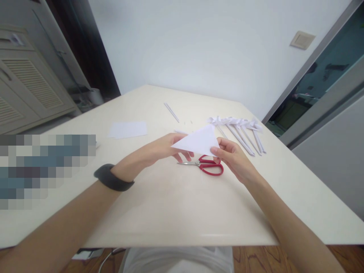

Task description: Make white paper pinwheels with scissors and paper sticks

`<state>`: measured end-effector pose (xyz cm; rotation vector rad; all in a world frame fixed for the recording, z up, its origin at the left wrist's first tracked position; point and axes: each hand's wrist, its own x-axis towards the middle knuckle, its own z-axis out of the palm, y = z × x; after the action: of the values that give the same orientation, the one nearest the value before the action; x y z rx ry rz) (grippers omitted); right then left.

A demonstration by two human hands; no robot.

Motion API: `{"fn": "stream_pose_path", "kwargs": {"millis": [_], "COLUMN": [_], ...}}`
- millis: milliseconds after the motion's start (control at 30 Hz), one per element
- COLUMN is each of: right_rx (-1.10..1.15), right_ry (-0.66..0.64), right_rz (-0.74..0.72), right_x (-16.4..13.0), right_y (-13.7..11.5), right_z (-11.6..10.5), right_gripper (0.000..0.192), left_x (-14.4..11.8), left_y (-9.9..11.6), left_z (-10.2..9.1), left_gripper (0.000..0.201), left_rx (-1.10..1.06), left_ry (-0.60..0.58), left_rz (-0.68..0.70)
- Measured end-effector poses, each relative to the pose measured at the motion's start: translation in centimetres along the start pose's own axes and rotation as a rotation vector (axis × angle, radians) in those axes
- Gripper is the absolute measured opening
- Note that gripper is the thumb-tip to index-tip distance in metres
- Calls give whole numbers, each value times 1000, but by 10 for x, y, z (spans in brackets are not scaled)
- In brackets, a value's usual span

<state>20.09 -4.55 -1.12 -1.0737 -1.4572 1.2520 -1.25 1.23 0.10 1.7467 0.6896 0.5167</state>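
**A:** What are the hands doing at the centre of the frame?

**B:** Both hold a white folded paper triangle (pixel 199 142) just above the worktop (pixel 176 204). The left hand (pixel 165 148) pinches its left corner, fingers curled under the sheet and closed on it. The right hand (pixel 230 155) grips the lower right corner, thumb and fingers pressed together on the paper.

**A:** And what lies under it?

**B:** A pair of red-handled scissors (pixel 206 166) lies flat on the worktop, directly below the triangle and between the two hands, blades pointing towards the left of the frame. They look closed. Neither hand touches them.

**A:** Anything else around?

**B:** To the right of centre, near the right hand, a row of rolled white paper sticks (pixel 241 132) with folded tops lies side by side. A single thin paper strip (pixel 171 112) lies further back, above centre. A flat white sheet (pixel 128 129) rests left of centre, well apart from the hands. A dark wristband (pixel 112 178) sits on the left wrist.

**A:** And the left edge?

**B:** A blurred-out patch covers that part, so I cannot tell what is there.
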Motion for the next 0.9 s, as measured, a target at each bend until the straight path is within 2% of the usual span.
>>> {"fn": "stream_pose_path", "kwargs": {"millis": [33,167,367,433,667,800,900], "right_rx": [4,-45,-53,-58,-48,-49,-103], "right_ry": [-6,-45,-103,-117,-145,-124,-120], "right_rz": [6,16,28,35,23,-1,-9], "right_x": [0,-1,-1,-2,-3,-3,-2], "right_y": [1,2,-2,-2,-3,-3,-3], "right_z": [2,7,5,5,10,10,9], "right_gripper": [23,24,21,22,25,24,23], "left_x": [0,0,1,2,5,4,3], "left_y": [0,3,7,6,-5,-7,-7], "left_z": [3,15,12,14,27,27,25], "left_gripper": [24,22,22,21,18,19,17], "left_rx": [24,-29,-96,-102,-70,-54,-50], "left_ry": [-40,-51,150,175,80,28,41], "left_rz": [-3,-7,24,28,29,79,68]}}
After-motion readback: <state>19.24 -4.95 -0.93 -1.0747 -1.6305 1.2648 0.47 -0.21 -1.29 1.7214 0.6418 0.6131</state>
